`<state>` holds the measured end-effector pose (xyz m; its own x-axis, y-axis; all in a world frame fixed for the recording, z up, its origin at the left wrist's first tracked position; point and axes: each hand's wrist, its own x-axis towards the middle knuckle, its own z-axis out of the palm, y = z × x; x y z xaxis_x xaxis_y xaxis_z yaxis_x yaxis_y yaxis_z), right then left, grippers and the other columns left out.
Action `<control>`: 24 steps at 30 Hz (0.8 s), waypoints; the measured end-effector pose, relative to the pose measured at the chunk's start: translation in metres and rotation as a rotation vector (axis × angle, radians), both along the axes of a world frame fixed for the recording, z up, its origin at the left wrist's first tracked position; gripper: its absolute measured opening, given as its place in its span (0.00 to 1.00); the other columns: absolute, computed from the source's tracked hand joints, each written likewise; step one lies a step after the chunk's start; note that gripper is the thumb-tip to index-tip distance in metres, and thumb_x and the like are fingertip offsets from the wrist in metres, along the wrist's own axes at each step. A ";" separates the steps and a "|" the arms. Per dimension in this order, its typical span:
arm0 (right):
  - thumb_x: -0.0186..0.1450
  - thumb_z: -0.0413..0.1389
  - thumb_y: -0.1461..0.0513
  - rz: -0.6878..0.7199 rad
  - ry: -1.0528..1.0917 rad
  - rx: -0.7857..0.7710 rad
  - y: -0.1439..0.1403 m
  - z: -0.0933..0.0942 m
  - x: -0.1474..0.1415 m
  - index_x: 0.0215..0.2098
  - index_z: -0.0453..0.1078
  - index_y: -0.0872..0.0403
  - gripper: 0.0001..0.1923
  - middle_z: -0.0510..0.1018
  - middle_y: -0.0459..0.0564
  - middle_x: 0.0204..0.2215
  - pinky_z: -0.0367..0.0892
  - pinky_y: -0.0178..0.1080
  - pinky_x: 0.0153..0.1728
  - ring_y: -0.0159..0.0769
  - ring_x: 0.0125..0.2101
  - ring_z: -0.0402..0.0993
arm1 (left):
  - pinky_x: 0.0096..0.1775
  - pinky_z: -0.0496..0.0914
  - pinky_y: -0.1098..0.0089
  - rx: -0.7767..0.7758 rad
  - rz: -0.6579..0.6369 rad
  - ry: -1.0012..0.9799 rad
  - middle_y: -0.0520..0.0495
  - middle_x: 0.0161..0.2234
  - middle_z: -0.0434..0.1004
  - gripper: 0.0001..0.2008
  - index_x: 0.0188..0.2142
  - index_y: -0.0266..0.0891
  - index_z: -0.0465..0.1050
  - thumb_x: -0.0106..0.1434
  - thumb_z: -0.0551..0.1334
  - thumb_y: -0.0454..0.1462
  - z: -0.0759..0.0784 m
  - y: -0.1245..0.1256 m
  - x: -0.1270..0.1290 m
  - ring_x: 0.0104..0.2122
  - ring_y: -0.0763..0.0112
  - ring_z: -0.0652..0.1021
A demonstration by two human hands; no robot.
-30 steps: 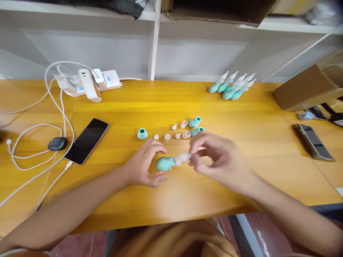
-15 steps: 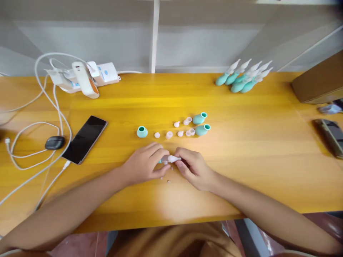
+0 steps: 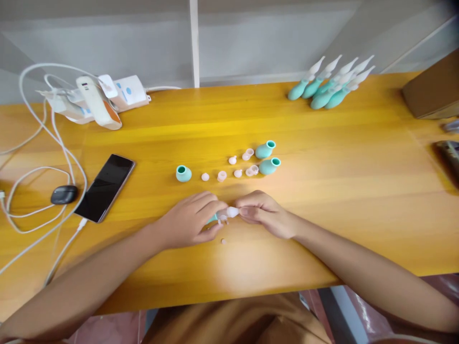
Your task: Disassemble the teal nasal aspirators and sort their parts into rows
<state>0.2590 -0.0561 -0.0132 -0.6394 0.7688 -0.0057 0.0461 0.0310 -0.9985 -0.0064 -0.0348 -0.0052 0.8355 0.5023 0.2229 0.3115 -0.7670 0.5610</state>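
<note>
My left hand [image 3: 193, 219] is wrapped round a nasal aspirator [image 3: 222, 214], whose teal bulb is mostly hidden by the fingers. Its whitish pointed nozzle sticks out to the right, and the thumb and fingers of my right hand [image 3: 267, 213] pinch the end. Just beyond my hands stand one open teal bulb [image 3: 183, 175] on the left and two more, an upper teal bulb [image 3: 265, 150] and a lower teal bulb [image 3: 268, 166], on the right. Between them lie several small pale pink parts, among them a cup-shaped piece [image 3: 222, 176]. One tiny pale piece [image 3: 223, 241] rests below the hands.
Several assembled aspirators [image 3: 330, 91] stand grouped at the back right, near a brown box [image 3: 432, 91]. To the left are a phone [image 3: 105, 188], a black earbud case [image 3: 64, 194], white cables and a power strip [image 3: 131, 93] with chargers. A dark device [image 3: 449, 160] lies at the right edge.
The view has shifted a little. My right hand has closed further over the nozzle tip, with the thumb now laid along it. My left hand keeps its hold on the bulb.
</note>
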 end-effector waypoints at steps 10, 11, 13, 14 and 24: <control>0.70 0.57 0.56 -0.046 0.238 -0.426 -0.001 0.004 -0.012 0.22 0.51 0.50 0.23 0.49 0.37 0.19 0.41 0.35 0.21 0.25 0.20 0.41 | 0.44 0.73 0.61 0.169 0.036 0.029 0.42 0.41 0.80 0.12 0.53 0.37 0.72 0.80 0.54 0.41 -0.003 -0.004 0.001 0.39 0.60 0.78; 0.68 0.57 0.57 -0.072 0.253 -0.458 -0.001 0.005 -0.013 0.22 0.50 0.50 0.23 0.48 0.37 0.19 0.40 0.35 0.21 0.25 0.19 0.40 | 0.43 0.73 0.61 0.205 0.041 0.024 0.42 0.40 0.80 0.13 0.53 0.36 0.72 0.81 0.54 0.41 -0.003 -0.003 0.000 0.39 0.60 0.78; 0.66 0.55 0.59 -0.146 0.300 -0.507 0.000 0.005 -0.012 0.21 0.47 0.49 0.22 0.46 0.37 0.18 0.38 0.36 0.20 0.24 0.19 0.38 | 0.42 0.72 0.61 0.243 0.052 0.017 0.42 0.39 0.80 0.13 0.52 0.36 0.73 0.81 0.53 0.41 -0.002 -0.001 -0.002 0.38 0.60 0.78; 0.65 0.55 0.60 -0.196 0.319 -0.512 0.001 0.005 -0.009 0.21 0.46 0.49 0.22 0.45 0.37 0.18 0.37 0.36 0.20 0.24 0.18 0.38 | 0.42 0.72 0.61 0.247 0.060 0.017 0.42 0.39 0.80 0.13 0.52 0.36 0.73 0.81 0.53 0.40 -0.001 0.000 -0.003 0.38 0.60 0.78; 0.76 0.52 0.53 -0.167 -0.064 -0.056 -0.001 0.003 0.001 0.23 0.53 0.51 0.25 0.54 0.39 0.18 0.46 0.36 0.23 0.26 0.20 0.47 | 0.42 0.66 0.60 0.281 0.002 0.177 0.43 0.40 0.79 0.10 0.47 0.38 0.74 0.78 0.59 0.42 0.000 0.006 -0.001 0.40 0.59 0.75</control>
